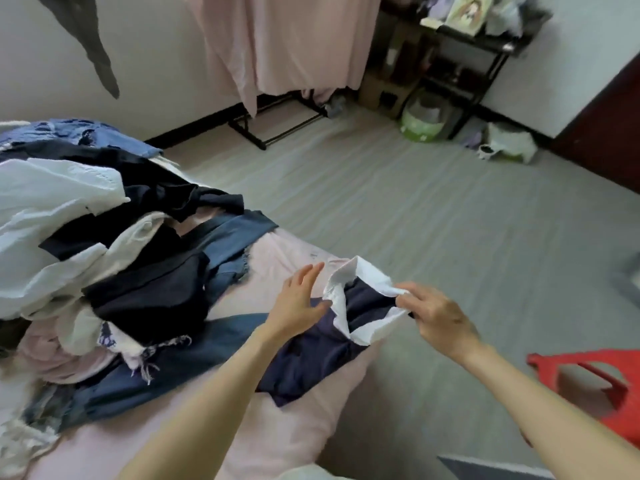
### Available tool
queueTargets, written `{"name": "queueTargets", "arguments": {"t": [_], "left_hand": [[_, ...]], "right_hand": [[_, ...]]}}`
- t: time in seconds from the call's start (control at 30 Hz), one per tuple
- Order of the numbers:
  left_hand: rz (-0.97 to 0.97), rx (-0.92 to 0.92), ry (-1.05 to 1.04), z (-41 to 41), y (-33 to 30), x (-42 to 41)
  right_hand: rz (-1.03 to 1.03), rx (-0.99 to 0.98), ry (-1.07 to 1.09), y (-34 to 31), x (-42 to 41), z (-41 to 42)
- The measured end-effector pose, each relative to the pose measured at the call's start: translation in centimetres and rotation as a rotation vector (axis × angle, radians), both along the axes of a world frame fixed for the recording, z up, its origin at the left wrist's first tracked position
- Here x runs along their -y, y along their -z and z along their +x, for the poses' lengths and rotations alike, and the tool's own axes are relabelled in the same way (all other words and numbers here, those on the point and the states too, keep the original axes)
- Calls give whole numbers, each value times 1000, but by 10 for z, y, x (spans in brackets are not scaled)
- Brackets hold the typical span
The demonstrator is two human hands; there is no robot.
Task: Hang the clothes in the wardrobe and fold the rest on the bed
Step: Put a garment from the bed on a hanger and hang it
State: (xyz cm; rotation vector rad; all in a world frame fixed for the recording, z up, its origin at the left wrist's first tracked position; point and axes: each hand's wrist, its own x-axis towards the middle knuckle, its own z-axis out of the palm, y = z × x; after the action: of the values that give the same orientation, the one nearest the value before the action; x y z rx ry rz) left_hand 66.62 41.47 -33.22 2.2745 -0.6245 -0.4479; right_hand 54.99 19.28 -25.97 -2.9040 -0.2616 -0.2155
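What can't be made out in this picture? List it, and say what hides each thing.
- Navy garment with white trim, head view: the left hand and forearm cover part of it, so its type is unclear.
- Clothes pile: lower pieces are buried and the left edge cuts it off.
- Red stool: cut off by the right edge.
- Shelf items: blurred and small.

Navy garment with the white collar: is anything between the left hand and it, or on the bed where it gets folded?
Nothing visible blocks it. The left hand is open, right at the navy garment, while the right hand pinches its white collar. The pile of clothes sits apart on the pink bed.
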Motion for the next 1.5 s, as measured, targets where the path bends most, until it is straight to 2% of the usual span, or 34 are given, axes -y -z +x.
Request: {"name": "queueTargets", "arguments": {"t": [0.13, 0.2, 0.33, 0.43, 0.53, 0.63, 0.73, 0.9, 1.03, 1.07, 1.17, 1.23, 1.3, 1.33, 1.5], "left_hand": [[104, 40, 263, -22, -32, 76], [73, 95, 321, -43, -53, 117], [158, 255, 440, -86, -81, 190], [153, 218, 587, -147, -97, 233], [155, 143, 781, -200, -105, 251], [150, 26, 987, -247, -116, 268], [153, 4, 1159, -301, -130, 297], [-98, 23, 1199, -377, -161, 338], [-333, 55, 1141, -429, -189, 369], [-310, 74, 1158, -441, -194, 379], [-115, 267, 1268, -472, -200, 399], [-158, 309, 1243, -491, -206, 409], [-303, 339, 1189, -507, -215, 417], [-371, 367, 1171, -518, -222, 422], [-571, 591, 1174, -565, -251, 457]], "right_hand": [[-58, 247, -34, -50, 44, -76], [-97, 312, -11, -70, 62, -121], [-103, 384, 116, -99, 77, -204], [-10, 382, 424, -103, 93, -293], [324, 199, 868, -94, 104, -369], [421, 76, 1054, -87, 109, -427], [451, 122, 1204, -90, 108, -474], [528, 178, 1469, -115, 110, -540], [724, 541, 1566, -144, 104, -583], [720, 570, 1601, -146, 105, -589], [647, 394, 1705, -139, 110, -599], [569, 555, 1773, -138, 113, -609], [499, 734, 1819, -144, 115, -618], [466, 748, 1829, -149, 118, -625], [418, 569, 1883, -162, 144, -665]]}}
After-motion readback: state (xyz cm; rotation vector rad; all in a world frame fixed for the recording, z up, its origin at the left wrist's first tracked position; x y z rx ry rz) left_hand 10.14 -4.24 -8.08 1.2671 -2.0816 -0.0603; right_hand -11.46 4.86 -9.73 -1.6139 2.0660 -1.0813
